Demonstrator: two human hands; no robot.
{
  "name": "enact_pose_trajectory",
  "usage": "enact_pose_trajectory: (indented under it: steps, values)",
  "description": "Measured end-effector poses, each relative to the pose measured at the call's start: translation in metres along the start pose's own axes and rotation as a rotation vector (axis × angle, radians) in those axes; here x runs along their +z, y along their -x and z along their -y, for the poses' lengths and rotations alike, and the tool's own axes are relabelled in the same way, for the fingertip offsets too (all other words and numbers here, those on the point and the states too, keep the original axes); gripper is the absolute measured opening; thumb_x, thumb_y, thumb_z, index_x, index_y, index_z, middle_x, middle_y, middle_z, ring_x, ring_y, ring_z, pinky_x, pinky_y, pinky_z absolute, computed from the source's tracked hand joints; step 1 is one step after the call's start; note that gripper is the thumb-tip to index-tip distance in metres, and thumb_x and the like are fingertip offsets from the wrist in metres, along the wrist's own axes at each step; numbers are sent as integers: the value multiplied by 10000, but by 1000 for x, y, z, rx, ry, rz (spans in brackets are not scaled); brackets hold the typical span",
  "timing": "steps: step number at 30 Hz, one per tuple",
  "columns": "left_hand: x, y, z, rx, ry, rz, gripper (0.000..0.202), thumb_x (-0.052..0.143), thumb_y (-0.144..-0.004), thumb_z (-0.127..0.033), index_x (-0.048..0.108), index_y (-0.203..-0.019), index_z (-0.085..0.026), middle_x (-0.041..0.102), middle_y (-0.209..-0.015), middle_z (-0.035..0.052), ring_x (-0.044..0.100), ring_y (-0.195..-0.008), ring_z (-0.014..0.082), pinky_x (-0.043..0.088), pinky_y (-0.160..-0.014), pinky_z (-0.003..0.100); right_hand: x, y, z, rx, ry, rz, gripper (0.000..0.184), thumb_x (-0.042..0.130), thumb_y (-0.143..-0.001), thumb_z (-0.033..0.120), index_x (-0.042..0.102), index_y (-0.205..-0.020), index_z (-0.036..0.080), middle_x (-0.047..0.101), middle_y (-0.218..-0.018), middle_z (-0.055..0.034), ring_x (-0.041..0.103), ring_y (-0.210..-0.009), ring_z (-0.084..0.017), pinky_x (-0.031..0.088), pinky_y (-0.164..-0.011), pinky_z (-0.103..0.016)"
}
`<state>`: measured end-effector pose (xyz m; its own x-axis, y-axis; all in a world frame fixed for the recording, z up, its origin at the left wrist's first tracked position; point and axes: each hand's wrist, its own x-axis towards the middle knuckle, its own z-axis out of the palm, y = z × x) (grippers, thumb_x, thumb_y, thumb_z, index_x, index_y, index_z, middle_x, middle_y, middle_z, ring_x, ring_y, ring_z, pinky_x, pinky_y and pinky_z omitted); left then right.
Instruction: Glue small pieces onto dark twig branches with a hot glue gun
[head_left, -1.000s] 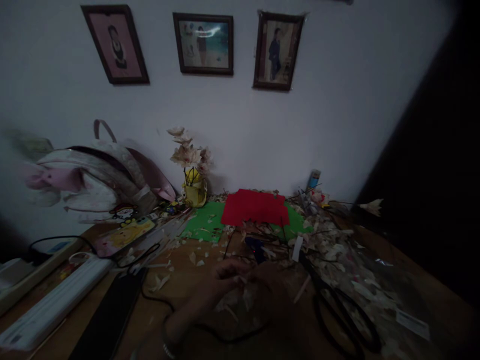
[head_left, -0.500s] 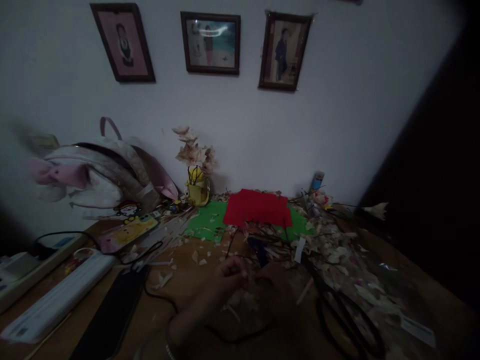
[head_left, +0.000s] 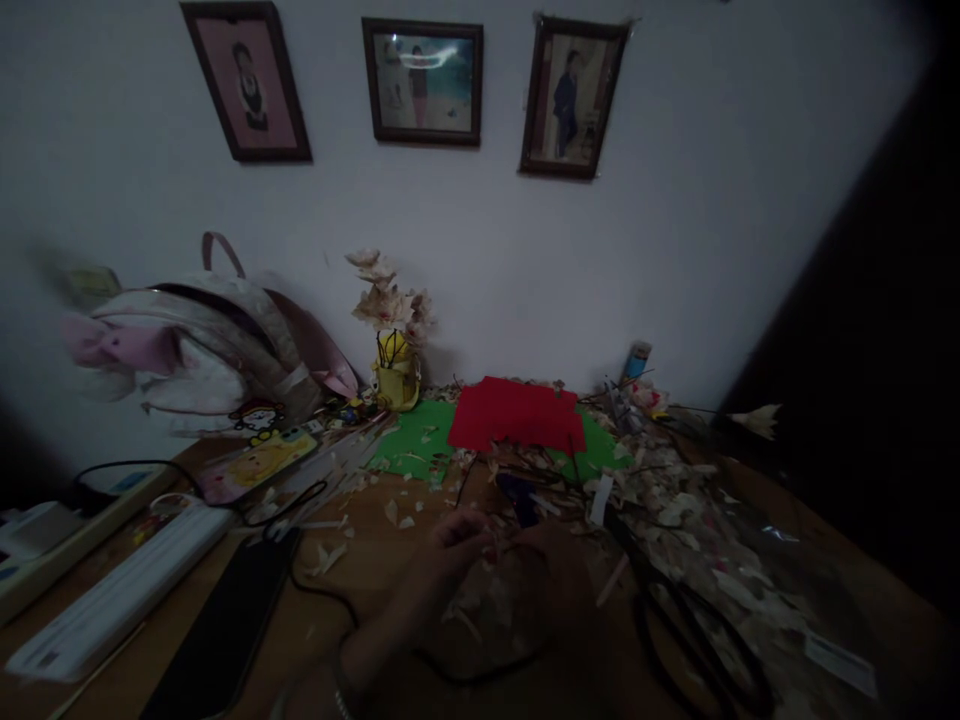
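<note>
In the dim light, my left hand (head_left: 457, 550) is closed in a pinch over the near middle of the wooden table. My right hand (head_left: 551, 565) is close beside it, fingers bent inward and mostly in shadow. Between the fingertips is something small and pale, too dark to make out. Cream petal-like scraps (head_left: 480, 600) lie under the hands. Just beyond the fingers rests a dark blue tool (head_left: 519, 495) that looks like a glue gun. A black cord (head_left: 480, 680) runs across the table in front of me.
Red sheets (head_left: 517, 415) lie over green sheets (head_left: 412, 440) by the wall. A yellow pot (head_left: 396, 385) holds cream flowers. Pale scraps (head_left: 675, 510) and black-handled scissors (head_left: 675, 600) are on the right. A black phone (head_left: 225, 620), white box (head_left: 120, 590) and backpack (head_left: 217, 340) are on the left.
My hands stay together with only slight finger movement. The view shifts very slightly; nothing else has visibly moved.
</note>
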<state>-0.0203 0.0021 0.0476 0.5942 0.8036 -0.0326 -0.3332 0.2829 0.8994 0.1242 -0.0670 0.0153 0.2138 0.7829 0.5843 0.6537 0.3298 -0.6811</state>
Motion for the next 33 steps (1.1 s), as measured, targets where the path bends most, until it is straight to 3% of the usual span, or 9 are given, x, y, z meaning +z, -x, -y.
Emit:
enact_pose_trajectory:
  steps: [6,9,12,16,21,29,33]
  values:
    - [5,3,-5,16,34,10,126,705,-564,-231,614,-605,-155,569,-560,-23,493,-576,97,365,-584,207,1,1,-6,10,28,-39,162,481,-818,318,596,-846,207,601,-811,-25,553,-768,-146,444,-702,-328]
    - [9,5,-8,-18,14,-14,130,704,-572,-254,624,-595,-153,595,-607,-8,509,-608,110,362,-585,211,2,0,-11,26,38,-78,116,498,-801,291,608,-821,262,605,-774,-24,555,-754,-165,432,-675,-321]
    - [10,7,-10,-13,-27,-58,125,702,-573,-252,628,-600,-155,613,-646,1,516,-627,119,363,-593,213,3,0,-14,22,39,-93,129,498,-800,310,606,-807,241,599,-758,-18,550,-735,-155,431,-669,-309]
    - [8,6,-9,9,-56,-59,145,714,-551,-260,634,-619,-159,607,-606,-2,514,-595,121,372,-596,223,3,1,-12,-4,24,-74,207,464,-830,339,576,-877,173,588,-878,-27,544,-772,-125,447,-705,-309]
    - [5,4,-9,50,-186,-61,118,705,-564,-261,641,-606,-172,612,-568,-12,512,-565,124,385,-594,232,1,1,-3,-19,3,-54,238,441,-847,329,537,-1013,189,547,-1056,-56,543,-873,-141,461,-762,-339]
    - [8,13,-23,67,-259,-33,126,688,-580,-280,694,-668,-191,664,-700,20,565,-714,185,417,-698,277,1,0,1,-13,-5,-35,241,447,-846,311,528,-1040,193,536,-1085,-60,541,-898,-148,464,-774,-347]
    - [5,13,-23,158,-351,32,158,661,-632,-333,707,-705,-200,661,-765,40,570,-770,202,418,-729,284,0,-2,0,-11,-1,-37,244,450,-845,309,525,-1045,190,537,-1084,-60,543,-897,-149,466,-771,-347]
